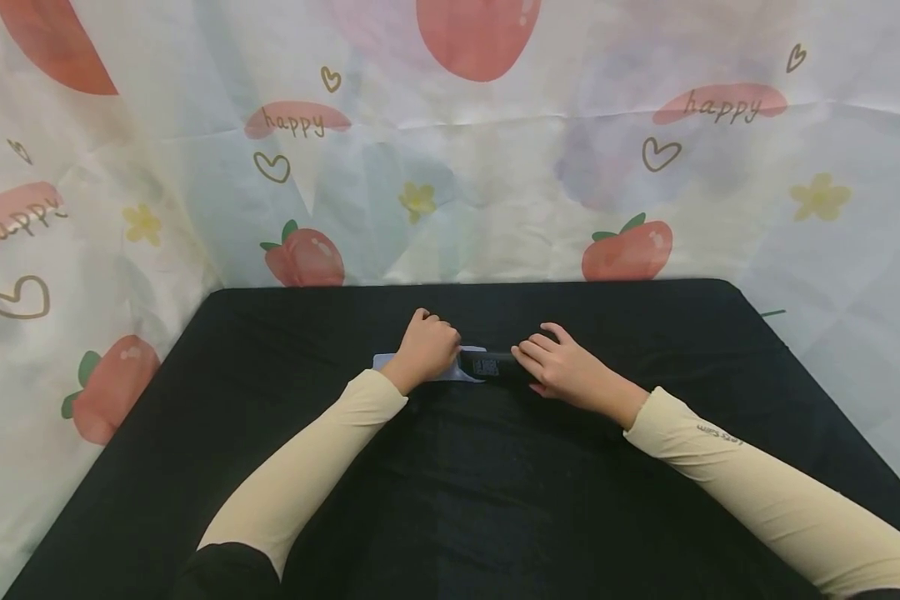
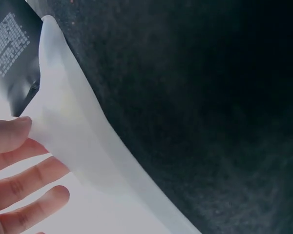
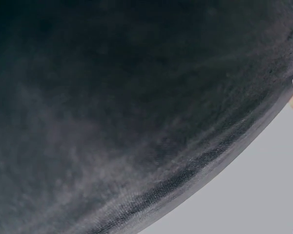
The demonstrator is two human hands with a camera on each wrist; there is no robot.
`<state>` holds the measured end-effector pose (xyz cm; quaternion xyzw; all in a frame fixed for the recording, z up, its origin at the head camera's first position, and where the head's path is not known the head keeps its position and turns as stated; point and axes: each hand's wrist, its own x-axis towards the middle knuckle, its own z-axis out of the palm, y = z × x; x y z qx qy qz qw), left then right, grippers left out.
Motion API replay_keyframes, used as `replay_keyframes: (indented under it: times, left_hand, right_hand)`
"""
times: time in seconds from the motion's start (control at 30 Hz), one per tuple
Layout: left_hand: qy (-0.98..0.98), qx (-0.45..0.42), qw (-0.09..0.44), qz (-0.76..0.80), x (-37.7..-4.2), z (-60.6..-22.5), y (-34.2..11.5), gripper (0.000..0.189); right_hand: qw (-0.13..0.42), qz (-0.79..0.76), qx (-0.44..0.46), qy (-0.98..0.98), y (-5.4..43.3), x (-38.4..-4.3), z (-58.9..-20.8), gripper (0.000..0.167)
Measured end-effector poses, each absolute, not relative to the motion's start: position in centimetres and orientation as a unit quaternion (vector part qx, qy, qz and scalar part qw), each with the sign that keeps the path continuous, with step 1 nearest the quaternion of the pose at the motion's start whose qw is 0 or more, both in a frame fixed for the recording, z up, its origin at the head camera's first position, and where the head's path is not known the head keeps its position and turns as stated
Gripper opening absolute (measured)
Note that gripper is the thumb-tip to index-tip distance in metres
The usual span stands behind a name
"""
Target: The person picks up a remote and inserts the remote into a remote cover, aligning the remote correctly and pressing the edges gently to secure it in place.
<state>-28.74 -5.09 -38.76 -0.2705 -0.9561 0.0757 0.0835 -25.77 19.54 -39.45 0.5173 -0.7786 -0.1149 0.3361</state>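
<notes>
A flat, pale bluish-white piece (image 1: 456,373) with a curved edge lies over the far middle of the black table. Joined to it or lying against it is a black piece (image 1: 487,367) with fine pale print; its kind is unclear. My left hand (image 1: 429,346) grips the pale piece from above, covering much of it. With its fingertips my right hand (image 1: 564,368) holds the right end of the black piece, one finger raised. The left wrist view shows the left thumb (image 2: 10,134) beside the printed black part (image 2: 19,48). The right wrist view shows no hand.
Black cloth (image 1: 480,517) covers the table. Behind it and at the sides hangs a pale curtain (image 1: 487,200) printed with strawberries and "happy". Cream sleeves (image 1: 307,467) cover both forearms. In the right wrist view, dark cloth (image 3: 136,97) fills most of the frame.
</notes>
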Motion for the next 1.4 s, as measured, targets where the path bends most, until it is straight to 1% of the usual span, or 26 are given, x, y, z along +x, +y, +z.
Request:
replay_keyframes:
  times: [0.1,0.27,0.5,0.63,0.7,0.77,0.87,0.97,1.1,1.2,1.27,1.4]
  left_hand:
    - [-0.954,-0.275,0.094,0.079,-28.7,-38.8,-5.2,0.024]
    - [-0.945,-0.291,0.129,0.077,-28.5,-38.9,-5.3,0.024]
    - [-0.926,-0.339,0.149,0.072,-28.1,-39.2,-5.6,0.024]
    - [-0.915,-0.375,0.140,0.054,-28.1,-39.2,-6.1,0.022]
    - [-0.912,-0.388,0.127,0.045,-28.1,-39.2,-6.5,0.030]
    - [-0.910,-0.397,0.118,0.038,-28.2,-39.3,-6.9,0.044]
    - [-0.905,-0.405,0.129,0.029,-28.1,-39.4,-7.4,0.062]
    - [-0.899,-0.404,0.169,0.018,-27.9,-39.5,-7.5,0.071]
    - [-0.889,-0.390,0.238,0.001,-27.7,-39.3,-7.5,0.070]
    - [-0.883,-0.381,0.273,-0.011,-27.5,-38.8,-7.6,0.066]
    - [-0.880,-0.382,0.280,-0.023,-27.3,-38.3,-7.7,0.064]
    - [-0.878,-0.394,0.269,-0.040,-26.9,-37.7,-8.2,0.061]
  right_hand:
    - [0.337,-0.122,0.516,-0.778,19.5,-25.9,-39.4,0.059]
    - [0.330,-0.144,0.500,-0.788,19.2,-25.9,-39.5,0.058]
    - [0.287,-0.151,0.464,-0.824,19.1,-26.0,-39.5,0.059]
    - [0.257,-0.100,0.459,-0.845,19.3,-26.1,-39.7,0.059]
    - [0.246,-0.070,0.458,-0.851,19.5,-26.3,-39.7,0.059]
    - [0.242,-0.042,0.458,-0.854,19.7,-26.3,-39.7,0.058]
    - [0.246,-0.005,0.456,-0.856,19.9,-26.5,-39.6,0.057]
    - [0.251,0.038,0.453,-0.855,20.0,-26.5,-39.3,0.056]
    - [0.261,0.081,0.446,-0.852,20.0,-26.2,-38.6,0.057]
    - [0.277,0.089,0.441,-0.849,19.8,-25.9,-37.9,0.058]
    - [0.288,0.084,0.444,-0.844,19.7,-25.6,-37.5,0.058]
    - [0.307,0.066,0.463,-0.829,19.5,-25.1,-37.0,0.059]
